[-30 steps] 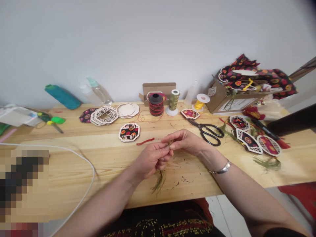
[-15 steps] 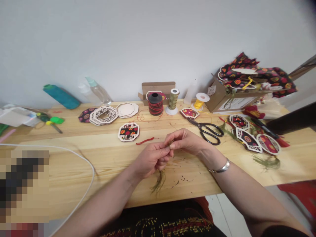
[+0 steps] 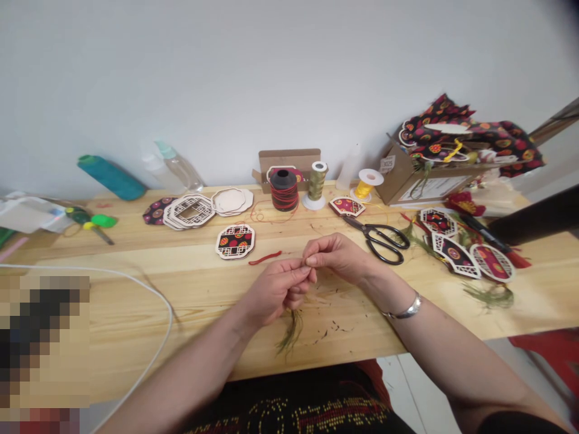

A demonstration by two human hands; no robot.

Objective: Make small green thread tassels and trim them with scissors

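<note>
My left hand [image 3: 283, 286] is closed around an olive-green thread tassel [image 3: 290, 334], whose loose strands hang out below the fingers. My right hand [image 3: 335, 259] pinches with thumb and forefinger at the tassel's upper end, touching the left fingertips; what lies between those fingertips is hidden. A short red cord [image 3: 265, 258] lies on the table just beyond the left hand. Behind it rests a patterned fabric piece in a pale lattice frame [image 3: 236, 242]. Black-handled scissors [image 3: 384, 240] lie beyond the right wrist.
Along the wall stand a red-and-black thread spool [image 3: 284, 191], an olive thread spool [image 3: 316, 184] and a yellow spool [image 3: 366, 182]. A cardboard box [image 3: 416, 178] overflows with patterned cloth. Finished-looking ornaments [image 3: 452, 256] lie right. A white cable [image 3: 154, 289] loops across the left.
The right fingers have shifted slightly left and closed over the tassel's top, which showed between the fingertips before. The left hand has barely moved.
</note>
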